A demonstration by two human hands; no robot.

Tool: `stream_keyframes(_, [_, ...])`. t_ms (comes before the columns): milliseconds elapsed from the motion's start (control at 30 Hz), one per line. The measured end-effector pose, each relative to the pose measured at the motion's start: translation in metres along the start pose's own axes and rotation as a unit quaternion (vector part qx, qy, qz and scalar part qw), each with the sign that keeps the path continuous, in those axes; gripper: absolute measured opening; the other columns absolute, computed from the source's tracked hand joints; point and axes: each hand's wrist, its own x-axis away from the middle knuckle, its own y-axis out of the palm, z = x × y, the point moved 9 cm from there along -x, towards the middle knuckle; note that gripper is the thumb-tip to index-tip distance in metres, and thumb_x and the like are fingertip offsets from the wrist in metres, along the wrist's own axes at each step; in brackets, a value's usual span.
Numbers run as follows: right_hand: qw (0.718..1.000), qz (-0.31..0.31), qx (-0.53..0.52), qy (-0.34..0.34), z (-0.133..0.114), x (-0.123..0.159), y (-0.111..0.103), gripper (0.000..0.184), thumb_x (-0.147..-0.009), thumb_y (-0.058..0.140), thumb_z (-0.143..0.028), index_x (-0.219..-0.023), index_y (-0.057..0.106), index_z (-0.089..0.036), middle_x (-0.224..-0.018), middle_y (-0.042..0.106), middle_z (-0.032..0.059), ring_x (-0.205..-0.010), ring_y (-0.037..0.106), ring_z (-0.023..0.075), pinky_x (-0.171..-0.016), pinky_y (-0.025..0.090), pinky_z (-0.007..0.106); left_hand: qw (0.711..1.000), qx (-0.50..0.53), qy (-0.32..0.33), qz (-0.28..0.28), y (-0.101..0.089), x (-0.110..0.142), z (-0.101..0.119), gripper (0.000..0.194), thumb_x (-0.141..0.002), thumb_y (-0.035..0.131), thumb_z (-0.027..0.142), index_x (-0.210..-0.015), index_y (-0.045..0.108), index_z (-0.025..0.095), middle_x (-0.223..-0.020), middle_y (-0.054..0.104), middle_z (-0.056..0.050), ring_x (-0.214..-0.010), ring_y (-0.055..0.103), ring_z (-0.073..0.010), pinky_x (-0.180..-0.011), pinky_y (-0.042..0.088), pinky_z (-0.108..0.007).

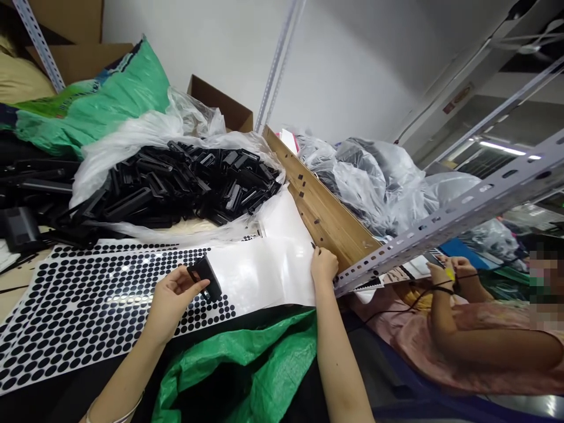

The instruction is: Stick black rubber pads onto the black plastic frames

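My left hand (pixel 176 294) is closed around a black plastic part (pixel 208 278), pinched between thumb and fingers above a sheet of round black stickers (pixel 101 311). A bare white backing sheet (pixel 247 267) lies over the right end of the stickers. My right hand (pixel 325 267) is closed at the right edge of that backing sheet, beside the wooden board. Something small and dark shows at its fingertips, too small to make out. Behind both hands, a heap of similar black plastic parts (pixel 154 182) spills out of a clear plastic bag (pixel 136 126).
A wooden board (pixel 330 217) with small black bits stuck on it stands at the right, near a perforated metal post (pixel 440 211). A green woven sack (pixel 247 358) gapes below the table edge. Another person's hands (pixel 449 273) work at far right.
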Motion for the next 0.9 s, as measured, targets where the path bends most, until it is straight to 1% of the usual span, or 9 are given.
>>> stream_keyframes(100, [0.997, 0.055, -0.044, -0.019, 0.003, -0.002, -0.013, 0.037, -0.092, 0.039, -0.022, -0.088, 0.072, -0.007, -0.088, 0.071, 0.0237, -0.087, 0.066, 0.0296, -0.079, 0.045, 0.037, 1.0, 0.0, -0.002, -0.004, -0.001, 0.0, -0.001, 0.033, -0.053, 0.088, 0.033, -0.068, 0.063, 0.018, -0.072, 0.068, -0.001, -0.073, 0.065, -0.0167, -0.07, 0.057, -0.027])
stream_keyframes(267, [0.972, 0.179, -0.13, -0.075, -0.008, 0.011, -0.052, 0.043, -0.096, 0.027, -0.027, -0.1, 0.066, -0.011, -0.103, 0.065, 0.0178, -0.102, 0.06, 0.0251, -0.088, 0.044, 0.036, 1.0, -0.002, 0.0, -0.007, -0.001, 0.0, -0.002, 0.032, -0.055, 0.087, 0.032, -0.07, 0.063, 0.019, -0.073, 0.068, -0.001, -0.074, 0.066, -0.017, -0.071, 0.057, -0.028])
stream_keyframes(333, [0.949, 0.246, -0.174, -0.093, -0.014, 0.023, -0.073, 0.043, -0.097, 0.029, -0.036, -0.095, 0.066, -0.014, -0.103, 0.06, 0.0161, -0.102, 0.057, 0.0251, -0.087, 0.045, 0.037, 1.0, -0.006, 0.002, -0.009, 0.0, -0.001, -0.004, 0.032, -0.055, 0.087, 0.033, -0.07, 0.063, 0.019, -0.073, 0.069, -0.002, -0.075, 0.066, -0.0179, -0.072, 0.057, -0.029])
stream_keyframes(400, [0.919, 0.307, -0.223, -0.109, -0.019, 0.037, -0.093, 0.041, -0.094, 0.039, -0.045, -0.086, 0.068, -0.016, -0.093, 0.058, 0.0128, -0.094, 0.057, 0.0249, -0.084, 0.045, 0.039, 1.0, -0.014, 0.0, -0.01, 0.001, -0.003, -0.007, 0.033, -0.054, 0.087, 0.034, -0.071, 0.064, 0.018, -0.073, 0.069, -0.003, -0.075, 0.067, -0.0191, -0.072, 0.058, -0.031])
stream_keyframes(467, [0.89, 0.317, -0.306, -0.115, -0.02, 0.044, -0.103, 0.04, -0.09, 0.046, -0.05, -0.081, 0.067, -0.017, -0.077, 0.056, 0.0068, -0.076, 0.056, 0.0211, -0.076, 0.047, 0.038, 1.0, -0.024, -0.002, -0.015, 0.003, -0.005, -0.009, 0.033, -0.055, 0.087, 0.036, -0.072, 0.064, 0.018, -0.074, 0.07, -0.004, -0.075, 0.067, -0.0198, -0.073, 0.058, -0.032])
stream_keyframes(567, [0.838, 0.227, -0.489, -0.086, -0.021, 0.039, -0.093, 0.04, -0.086, 0.05, -0.055, -0.081, 0.064, -0.017, -0.061, 0.054, -0.001, -0.051, 0.049, 0.0128, -0.056, 0.046, 0.03, 0.999, -0.036, -0.001, -0.023, 0.004, -0.005, -0.01, 0.033, -0.058, 0.085, 0.037, -0.074, 0.064, 0.017, -0.076, 0.069, -0.003, -0.076, 0.067, -0.0195, -0.074, 0.058, -0.032])
stream_keyframes(667, [0.783, 0.101, -0.611, -0.055, -0.033, 0.037, -0.07, 0.041, -0.079, 0.059, -0.058, -0.078, 0.061, -0.018, -0.055, 0.056, -0.0041, -0.039, 0.045, 0.0081, -0.045, 0.045, 0.025, 0.999, -0.034, -0.009, -0.031, 0.007, -0.004, -0.013, 0.034, -0.058, 0.085, 0.038, -0.075, 0.063, 0.018, -0.076, 0.069, -0.003, -0.077, 0.067, -0.0187, -0.073, 0.058, -0.031])
stream_keyframes(800, [0.762, -0.045, -0.644, -0.057, -0.065, 0.055, -0.044, 0.033, -0.079, 0.065, -0.05, -0.077, 0.065, -0.017, -0.048, 0.052, -0.0075, -0.034, 0.041, 0.0046, -0.04, 0.047, 0.022, 0.999, -0.021, -0.007, -0.033, 0.014, -0.002, -0.014, 0.033, -0.059, 0.084, 0.036, -0.077, 0.063, 0.018, -0.077, 0.07, -0.002, -0.075, 0.066, -0.0162, -0.071, 0.057, -0.027])
stream_keyframes(900, [0.76, -0.135, -0.631, -0.075, -0.094, 0.08, -0.031, 0.027, -0.08, 0.067, -0.045, -0.082, 0.068, -0.018, -0.063, 0.065, -0.0013, -0.046, 0.059, 0.0097, -0.049, 0.056, 0.027, 0.999, 0.001, -0.016, -0.028, 0.02, -0.002, -0.015, 0.034, -0.058, 0.085, 0.035, -0.076, 0.062, 0.017, -0.074, 0.068, 0.0, -0.07, 0.065, -0.0142, -0.062, 0.055, -0.023])
